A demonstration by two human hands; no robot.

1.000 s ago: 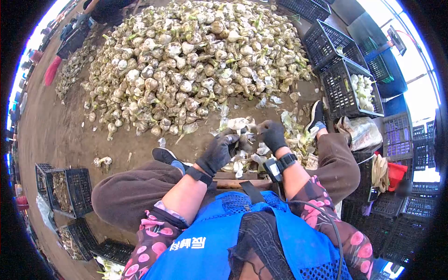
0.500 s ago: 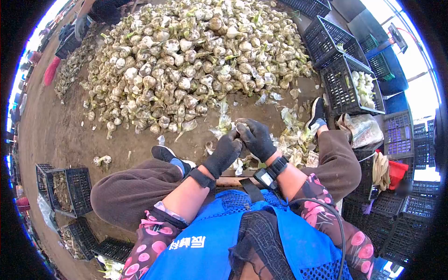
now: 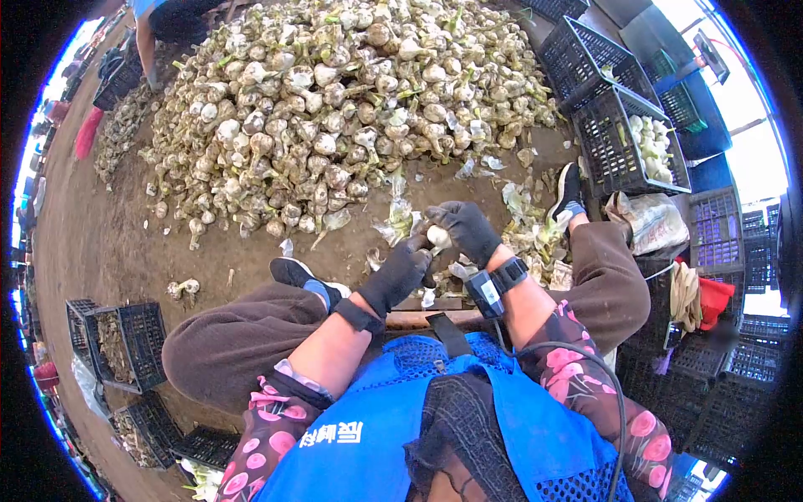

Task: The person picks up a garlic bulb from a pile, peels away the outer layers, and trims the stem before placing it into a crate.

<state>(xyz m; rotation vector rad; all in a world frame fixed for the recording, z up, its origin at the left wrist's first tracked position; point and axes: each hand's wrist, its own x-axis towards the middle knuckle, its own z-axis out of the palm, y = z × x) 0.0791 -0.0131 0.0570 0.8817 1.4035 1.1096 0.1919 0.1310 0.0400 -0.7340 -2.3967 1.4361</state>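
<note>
A white garlic bulb (image 3: 437,237) shows between my two gloved hands, low over the ground in front of my lap. My left hand (image 3: 400,273) is closed, its fingertips against the bulb's left side. From the right and above, my right hand (image 3: 464,231) curls its fingers round the same bulb. Both gloves are dark grey, and they hide parts of the bulb. Loose garlic skins (image 3: 400,219) lie on the ground just beyond my hands. More peelings (image 3: 525,251) are scattered beside my right foot.
A large heap of unpeeled garlic (image 3: 335,117) spreads ahead. A black crate (image 3: 615,155) with white bulbs stands at the right. Another crate (image 3: 130,343) sits at the left. A person's arm (image 3: 146,46) reaches down at the upper left.
The white bulb, mostly hidden before, now shows between my hands. My right hand has shifted slightly right and turned. The other person's arm at upper left has moved.
</note>
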